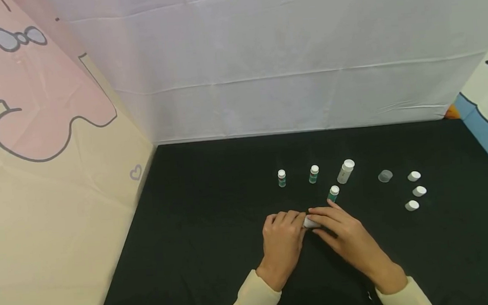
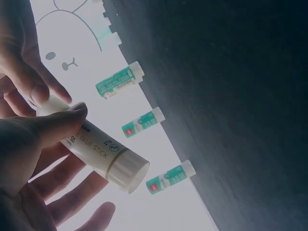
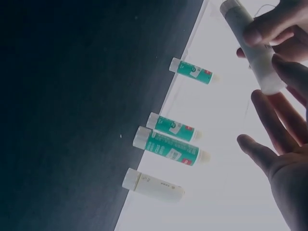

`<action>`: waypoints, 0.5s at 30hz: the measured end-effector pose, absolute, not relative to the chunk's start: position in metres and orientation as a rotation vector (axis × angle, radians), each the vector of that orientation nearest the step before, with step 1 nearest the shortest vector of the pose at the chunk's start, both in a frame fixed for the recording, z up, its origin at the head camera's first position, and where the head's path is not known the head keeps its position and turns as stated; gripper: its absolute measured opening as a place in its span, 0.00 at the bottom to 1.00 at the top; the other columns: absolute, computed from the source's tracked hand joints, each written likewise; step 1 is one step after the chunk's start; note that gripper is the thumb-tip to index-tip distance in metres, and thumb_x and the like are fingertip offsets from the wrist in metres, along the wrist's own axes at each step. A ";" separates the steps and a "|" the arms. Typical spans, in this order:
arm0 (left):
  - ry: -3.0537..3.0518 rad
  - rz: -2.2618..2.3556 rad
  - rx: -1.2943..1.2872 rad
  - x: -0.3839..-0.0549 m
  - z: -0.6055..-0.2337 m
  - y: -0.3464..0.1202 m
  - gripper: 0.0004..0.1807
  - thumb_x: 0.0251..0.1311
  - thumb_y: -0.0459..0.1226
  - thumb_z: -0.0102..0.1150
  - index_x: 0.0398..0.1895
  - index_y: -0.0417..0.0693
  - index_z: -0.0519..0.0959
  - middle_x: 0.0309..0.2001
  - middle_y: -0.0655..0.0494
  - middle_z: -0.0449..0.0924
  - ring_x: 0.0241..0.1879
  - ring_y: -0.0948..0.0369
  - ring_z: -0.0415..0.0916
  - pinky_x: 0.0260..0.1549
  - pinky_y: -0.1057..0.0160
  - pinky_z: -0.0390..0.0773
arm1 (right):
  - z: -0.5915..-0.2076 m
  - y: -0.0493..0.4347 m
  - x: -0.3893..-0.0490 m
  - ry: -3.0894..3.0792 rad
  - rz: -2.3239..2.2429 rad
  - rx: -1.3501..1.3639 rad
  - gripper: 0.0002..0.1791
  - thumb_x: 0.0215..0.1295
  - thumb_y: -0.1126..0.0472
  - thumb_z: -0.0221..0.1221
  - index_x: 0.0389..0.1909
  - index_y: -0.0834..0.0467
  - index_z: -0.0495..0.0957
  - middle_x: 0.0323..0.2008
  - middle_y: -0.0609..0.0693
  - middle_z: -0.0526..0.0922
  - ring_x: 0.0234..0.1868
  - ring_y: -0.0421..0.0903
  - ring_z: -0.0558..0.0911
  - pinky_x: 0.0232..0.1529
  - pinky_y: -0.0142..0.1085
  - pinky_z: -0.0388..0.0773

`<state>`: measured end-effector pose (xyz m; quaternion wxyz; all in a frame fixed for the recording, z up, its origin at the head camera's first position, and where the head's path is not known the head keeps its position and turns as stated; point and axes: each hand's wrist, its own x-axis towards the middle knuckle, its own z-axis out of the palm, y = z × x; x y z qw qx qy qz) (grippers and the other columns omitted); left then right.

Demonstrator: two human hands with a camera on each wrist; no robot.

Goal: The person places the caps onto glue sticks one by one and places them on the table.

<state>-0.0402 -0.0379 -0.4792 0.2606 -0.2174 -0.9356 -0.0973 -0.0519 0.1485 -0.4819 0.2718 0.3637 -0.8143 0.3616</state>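
Note:
My left hand (image 1: 281, 239) grips a white glue stick (image 2: 98, 151), thumb laid along its printed side. One end of the stick, marked by a gold ring, sticks out past the fingers in the left wrist view. My right hand (image 1: 352, 239) pinches the other, white end with its fingertips, while its remaining fingers spread apart. Between the hands only a short white piece shows in the head view. Just beyond the right fingertips stands a small green glue stick (image 1: 333, 193).
Farther back stand two more green glue sticks (image 1: 281, 178) (image 1: 313, 174) and a larger white glue stick (image 1: 345, 172). To their right are a small translucent cup-shaped piece (image 1: 385, 176) and three white caps (image 1: 419, 191). A pale curtain (image 1: 240, 105) rises behind the black table (image 1: 195, 184).

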 end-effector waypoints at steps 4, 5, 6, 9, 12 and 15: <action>-2.560 -0.271 -0.558 -0.042 -0.481 -0.042 0.15 0.52 0.45 0.83 0.43 0.57 0.91 0.42 0.65 0.90 0.39 0.65 0.86 0.45 0.60 0.82 | -0.479 0.154 -0.050 -2.223 0.966 0.946 0.27 0.82 0.45 0.49 0.51 0.63 0.87 0.52 0.58 0.88 0.49 0.58 0.87 0.79 0.36 0.60; -2.565 -0.271 -0.550 -0.042 -0.481 -0.042 0.15 0.52 0.45 0.83 0.43 0.57 0.91 0.42 0.65 0.90 0.39 0.65 0.86 0.45 0.60 0.82 | -0.479 0.155 -0.050 -2.240 0.965 0.936 0.28 0.83 0.45 0.49 0.51 0.63 0.87 0.52 0.58 0.88 0.50 0.58 0.86 0.79 0.35 0.59; -2.569 -0.274 -0.543 -0.043 -0.482 -0.043 0.15 0.52 0.45 0.83 0.43 0.56 0.91 0.41 0.64 0.90 0.39 0.65 0.86 0.45 0.60 0.82 | -0.478 0.157 -0.050 -2.254 0.960 0.925 0.29 0.83 0.44 0.48 0.50 0.64 0.87 0.52 0.58 0.87 0.50 0.58 0.86 0.79 0.35 0.58; -2.578 -0.274 -0.529 -0.045 -0.481 -0.046 0.15 0.52 0.44 0.83 0.43 0.55 0.91 0.41 0.64 0.90 0.39 0.65 0.86 0.46 0.60 0.82 | -0.478 0.161 -0.049 -2.288 0.946 0.896 0.31 0.83 0.42 0.46 0.49 0.64 0.87 0.51 0.58 0.88 0.51 0.57 0.85 0.80 0.33 0.56; -2.591 -0.274 -0.511 -0.047 -0.481 -0.049 0.15 0.52 0.44 0.83 0.43 0.55 0.91 0.42 0.64 0.90 0.40 0.64 0.86 0.47 0.59 0.82 | -0.477 0.164 -0.048 -2.292 0.943 0.879 0.31 0.83 0.42 0.46 0.48 0.64 0.87 0.50 0.58 0.88 0.51 0.57 0.85 0.80 0.33 0.56; -2.608 -0.283 -0.492 -0.049 -0.482 -0.052 0.16 0.52 0.43 0.83 0.44 0.54 0.91 0.42 0.63 0.90 0.41 0.63 0.86 0.48 0.58 0.82 | -0.477 0.167 -0.049 -2.293 0.934 0.867 0.31 0.83 0.42 0.46 0.48 0.63 0.88 0.50 0.58 0.88 0.51 0.57 0.85 0.79 0.33 0.57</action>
